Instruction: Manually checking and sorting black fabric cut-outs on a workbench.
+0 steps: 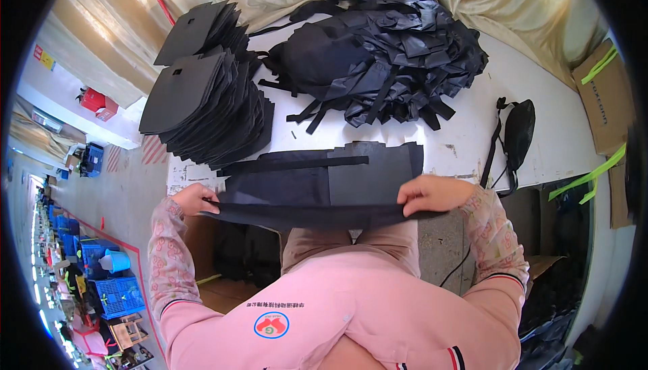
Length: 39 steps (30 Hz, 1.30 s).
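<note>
My left hand (194, 199) and my right hand (433, 194) each pinch one end of a piece of black fabric (304, 216), thumbs on top. The fabric stretches between them along the front edge of the white table, its near part hanging over that edge. Behind it lie flat black panels (354, 182), partly covered by cloth, and a narrow black strap (297, 163) rests across them. Where the held fabric ends and the pieces under it begin, I cannot tell.
Stacked black boards with cut-out slots (192, 93) stand at the back left. A big heap of black fabric pieces with straps (398, 56) fills the back middle. On the right lies a black pouch with a strap (518, 134). A cardboard box (603, 100) stands beyond the table.
</note>
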{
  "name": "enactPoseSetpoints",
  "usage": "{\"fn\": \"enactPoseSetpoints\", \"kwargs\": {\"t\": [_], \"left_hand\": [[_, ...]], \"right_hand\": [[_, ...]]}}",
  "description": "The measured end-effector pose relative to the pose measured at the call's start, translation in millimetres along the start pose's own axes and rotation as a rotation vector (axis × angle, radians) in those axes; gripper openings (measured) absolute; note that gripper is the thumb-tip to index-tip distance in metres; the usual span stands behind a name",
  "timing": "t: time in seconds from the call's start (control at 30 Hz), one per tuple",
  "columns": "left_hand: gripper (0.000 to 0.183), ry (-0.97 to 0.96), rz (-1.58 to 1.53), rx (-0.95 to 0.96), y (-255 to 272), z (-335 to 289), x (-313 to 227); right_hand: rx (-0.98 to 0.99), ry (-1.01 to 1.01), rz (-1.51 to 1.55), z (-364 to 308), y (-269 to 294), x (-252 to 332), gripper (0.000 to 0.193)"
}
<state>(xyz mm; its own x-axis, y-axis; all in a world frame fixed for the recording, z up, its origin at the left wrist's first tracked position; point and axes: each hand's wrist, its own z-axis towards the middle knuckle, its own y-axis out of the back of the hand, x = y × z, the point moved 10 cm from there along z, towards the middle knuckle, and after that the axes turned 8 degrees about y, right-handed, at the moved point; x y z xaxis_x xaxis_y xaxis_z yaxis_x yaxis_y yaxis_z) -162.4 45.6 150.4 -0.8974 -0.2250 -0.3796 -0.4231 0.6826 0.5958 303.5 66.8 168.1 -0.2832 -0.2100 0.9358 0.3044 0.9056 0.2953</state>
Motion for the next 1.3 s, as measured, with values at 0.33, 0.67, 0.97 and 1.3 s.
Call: {"fn": "enactPoseSetpoints", "kwargs": {"t": [0.33,0.67,0.97,1.3], "left_hand": [[0.029,0.047,-0.033,-0.207,15,137,29],[0.034,0.092,0.040,-0.409,14,148,27],[0.030,0.020,-0.070,-0.377,8,146,26],[0.029,-0.041,-0.008,-0.476,12,138,18]], "right_hand": [[-0.563,-0.279,-0.626,34,96,-97,0.020],[-0.322,0.112,-0.960,72,-18,-45,0.088],[-0.176,-0.046,-0.937,53,-49,-65,0.091],[-0.383,0.037,-0.975,69,-31,-60,0.085]]}}
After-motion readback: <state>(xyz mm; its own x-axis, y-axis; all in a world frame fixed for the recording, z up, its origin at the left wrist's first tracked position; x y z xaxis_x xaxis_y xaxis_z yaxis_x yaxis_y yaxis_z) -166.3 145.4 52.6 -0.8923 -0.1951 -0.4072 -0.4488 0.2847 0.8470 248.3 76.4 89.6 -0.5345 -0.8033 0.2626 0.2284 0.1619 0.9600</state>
